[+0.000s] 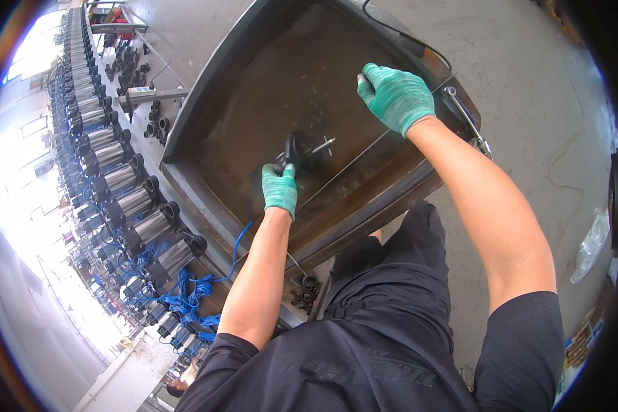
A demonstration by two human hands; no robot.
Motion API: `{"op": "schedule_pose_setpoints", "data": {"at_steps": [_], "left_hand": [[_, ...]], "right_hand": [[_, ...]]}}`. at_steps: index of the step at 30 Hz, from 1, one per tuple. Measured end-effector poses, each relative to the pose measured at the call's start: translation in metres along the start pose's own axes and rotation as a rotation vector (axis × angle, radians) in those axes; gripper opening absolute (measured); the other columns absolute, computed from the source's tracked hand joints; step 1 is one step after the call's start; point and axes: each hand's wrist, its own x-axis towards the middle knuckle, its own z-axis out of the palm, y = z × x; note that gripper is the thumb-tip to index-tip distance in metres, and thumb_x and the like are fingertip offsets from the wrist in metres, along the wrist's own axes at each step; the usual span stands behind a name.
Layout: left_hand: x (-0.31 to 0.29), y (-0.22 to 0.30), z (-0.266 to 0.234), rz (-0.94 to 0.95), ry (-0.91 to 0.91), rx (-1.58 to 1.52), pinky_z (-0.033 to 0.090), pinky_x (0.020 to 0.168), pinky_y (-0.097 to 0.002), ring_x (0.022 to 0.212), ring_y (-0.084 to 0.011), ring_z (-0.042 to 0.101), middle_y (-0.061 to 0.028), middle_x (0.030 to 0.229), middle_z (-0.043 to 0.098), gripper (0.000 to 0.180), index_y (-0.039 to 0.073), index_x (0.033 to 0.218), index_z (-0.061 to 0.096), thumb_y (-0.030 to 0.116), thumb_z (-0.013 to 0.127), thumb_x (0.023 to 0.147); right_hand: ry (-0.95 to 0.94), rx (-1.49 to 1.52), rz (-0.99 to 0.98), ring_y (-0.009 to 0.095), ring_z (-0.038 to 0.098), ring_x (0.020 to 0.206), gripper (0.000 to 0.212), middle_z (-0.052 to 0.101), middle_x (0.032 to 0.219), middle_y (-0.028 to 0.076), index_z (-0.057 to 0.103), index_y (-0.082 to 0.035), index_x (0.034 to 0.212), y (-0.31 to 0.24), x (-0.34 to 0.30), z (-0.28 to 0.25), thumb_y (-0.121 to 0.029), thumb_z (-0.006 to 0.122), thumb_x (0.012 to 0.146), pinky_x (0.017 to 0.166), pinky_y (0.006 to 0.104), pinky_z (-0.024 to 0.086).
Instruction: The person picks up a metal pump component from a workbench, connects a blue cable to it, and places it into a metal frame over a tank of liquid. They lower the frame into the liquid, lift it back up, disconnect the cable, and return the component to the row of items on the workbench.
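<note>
My left hand [280,191], in a green knitted glove, is closed round a black round pump part [296,150] with a bright metal shaft [323,145] sticking out to the right. A small crosspiece shows near the shaft's tip. The part is over or in the brownish liquid of a wide dark tank [209,72]; whether it touches the liquid I cannot tell. Off to the right, above the tank, my gloved right hand [397,97] is raised with its fingers curled in. Anything inside those fingers is hidden.
Long rows of silver cylindrical pumps [144,226] with black ends line the left side. Blue cables [189,295] bunch at their near end. A chrome rod-like tool [467,120] rests at the tank's right edge. Clear plastic [590,244] lies on the floor at right.
</note>
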Motion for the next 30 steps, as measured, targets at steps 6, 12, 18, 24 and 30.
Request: {"op": "schedule_pose_setpoints", "data": {"at_steps": [6,12,18,24,30], "left_hand": [[-0.005,0.017,0.002,0.019,0.013,-0.01,0.056,0.047,-0.0316,0.059,-0.016,0.055,-0.0063,0.085,0.055,0.023,0.007,0.097,0.046,0.01,0.069,0.096],[-0.016,0.025,-0.025,0.045,0.075,0.079,0.038,0.046,-0.0307,0.054,-0.0103,0.045,0.0016,0.066,0.05,0.026,0.008,0.086,0.053,0.017,0.077,0.092],[-0.076,0.1,-0.078,0.036,0.085,-0.04,0.044,0.063,-0.0287,0.069,-0.0099,0.048,-0.0005,0.074,0.059,0.025,0.001,0.087,0.06,0.018,0.078,0.092],[-0.131,0.125,-0.116,0.337,0.24,-0.065,0.034,0.048,-0.0231,0.057,-0.0032,0.04,0.0061,0.067,0.046,0.027,0.009,0.083,0.051,0.014,0.075,0.096],[-0.203,0.17,-0.135,0.406,0.379,-0.094,0.035,0.053,-0.0223,0.063,-0.0038,0.039,0.0055,0.069,0.045,0.028,0.007,0.083,0.051,0.012,0.077,0.093]], "right_hand": [[0.0,0.001,0.021,0.036,0.071,0.079,0.028,0.072,0.084,0.014,0.064,-0.011,0.093,0.007,-0.003,-0.007,-0.034,0.051,0.102,0.071,0.0493,0.058],[-0.012,0.013,0.001,0.038,0.07,0.08,0.029,0.072,0.086,0.014,0.063,-0.011,0.094,-0.001,0.001,0.003,-0.035,0.049,0.103,0.072,0.0509,0.057],[-0.035,0.039,-0.004,0.04,0.07,0.084,0.03,0.073,0.089,0.015,0.064,-0.013,0.1,-0.004,-0.002,-0.01,-0.039,0.05,0.102,0.075,0.0524,0.056],[-0.097,0.665,-0.129,0.04,0.07,0.088,0.033,0.073,0.094,0.02,0.065,-0.012,0.122,-0.033,-0.032,-0.035,-0.034,0.067,0.097,0.077,0.0438,0.056],[-0.203,0.855,-0.455,0.027,0.069,0.074,0.028,0.069,0.084,0.018,0.065,-0.005,0.124,-0.135,-0.102,-0.075,-0.017,0.067,0.099,0.071,0.0377,0.054]]}}
